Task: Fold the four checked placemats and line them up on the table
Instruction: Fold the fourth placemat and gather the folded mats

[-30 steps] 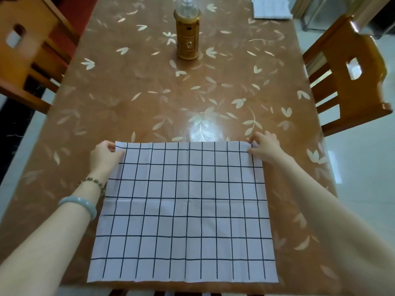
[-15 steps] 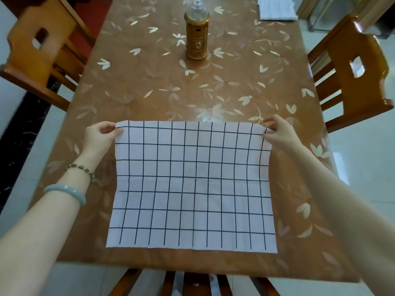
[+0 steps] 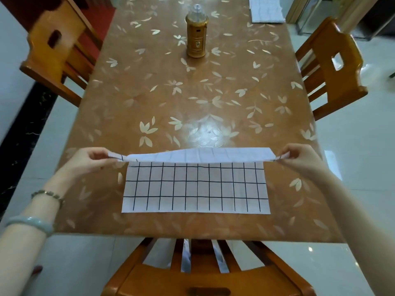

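White cloth with a black check, the mat (image 3: 195,186) sits at the near end of the table (image 3: 192,92); its near half lies flat on the top, while its far half is raised and turned back toward the person, showing a paler underside.

The left hand (image 3: 85,161) pinches one far corner between thumb and fingers; the right hand (image 3: 299,160) pinches the other in the same way; both are held just above the table, with the lifted edge stretched between them.

It looks thin, light and limp; the raised flap bows a little in the middle rather than holding a straight line, so it probably has no stiffness of its own; nothing about it seems fragile. The table top is glossy, so the flat half may slide if the flap is pulled hard; a light, even draw seems wiser.

The corners are the right place to hold it, I judge; gripped there and kept taut, the edge should come down straight, each corner onto the near corner below it; a hold in the middle would let the ends droop.

A pale pile (image 3: 267,11) lies at the far right corner; whether it is more mats I cannot tell.
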A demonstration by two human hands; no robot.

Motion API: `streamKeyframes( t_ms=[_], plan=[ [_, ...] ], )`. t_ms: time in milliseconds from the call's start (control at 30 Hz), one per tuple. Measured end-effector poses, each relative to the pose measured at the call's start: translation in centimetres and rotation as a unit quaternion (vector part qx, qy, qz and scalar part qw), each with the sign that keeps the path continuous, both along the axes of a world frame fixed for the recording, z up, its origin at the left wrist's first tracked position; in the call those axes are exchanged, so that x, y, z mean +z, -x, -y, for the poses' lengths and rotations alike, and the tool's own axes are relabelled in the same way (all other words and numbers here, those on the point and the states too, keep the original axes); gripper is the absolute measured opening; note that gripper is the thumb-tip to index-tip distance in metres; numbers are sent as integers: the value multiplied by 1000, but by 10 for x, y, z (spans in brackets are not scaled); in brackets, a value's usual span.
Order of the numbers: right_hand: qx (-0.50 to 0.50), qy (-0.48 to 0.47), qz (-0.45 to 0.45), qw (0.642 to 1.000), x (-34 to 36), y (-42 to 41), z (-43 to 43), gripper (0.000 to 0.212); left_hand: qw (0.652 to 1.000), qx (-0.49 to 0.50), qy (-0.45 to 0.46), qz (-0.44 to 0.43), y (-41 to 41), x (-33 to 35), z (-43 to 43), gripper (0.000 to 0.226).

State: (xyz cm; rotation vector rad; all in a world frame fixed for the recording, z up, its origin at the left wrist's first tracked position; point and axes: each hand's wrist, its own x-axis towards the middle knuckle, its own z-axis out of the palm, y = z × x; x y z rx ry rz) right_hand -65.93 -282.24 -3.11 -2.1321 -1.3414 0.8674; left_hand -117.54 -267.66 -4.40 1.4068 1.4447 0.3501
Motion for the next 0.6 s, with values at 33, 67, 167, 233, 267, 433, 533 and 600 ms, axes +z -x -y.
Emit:
streamKeyframes(
  t_ms=[33,67,167,233,267,433,533,600],
  plan=[
    [3,3,9,1000,-5,3,13,24,1000,-11,7,-9,6,-2,7,11],
    [7,8,22,1000,-10,6,25,28,1000,-23,15,-15,8,-3,14,11],
    [37,37,85,995,-22,20,55,33,995,-76,36,-50,15,-10,30,9],
    [63,69,107,990,-29,29,67,25,989,-104,49,-90,15,-15,39,7],
    [79,80,117,987,-33,33,71,22,986,-110,57,-109,14,-16,44,7],
    [162,132,195,958,-57,39,80,23,970,-165,72,-166,11,-33,58,25],
    [177,140,215,950,-64,40,86,24,951,-212,87,-209,4,-38,61,21],
    [156,101,231,955,-64,40,87,34,945,-221,91,-223,-1,-36,58,28]
  ],
)
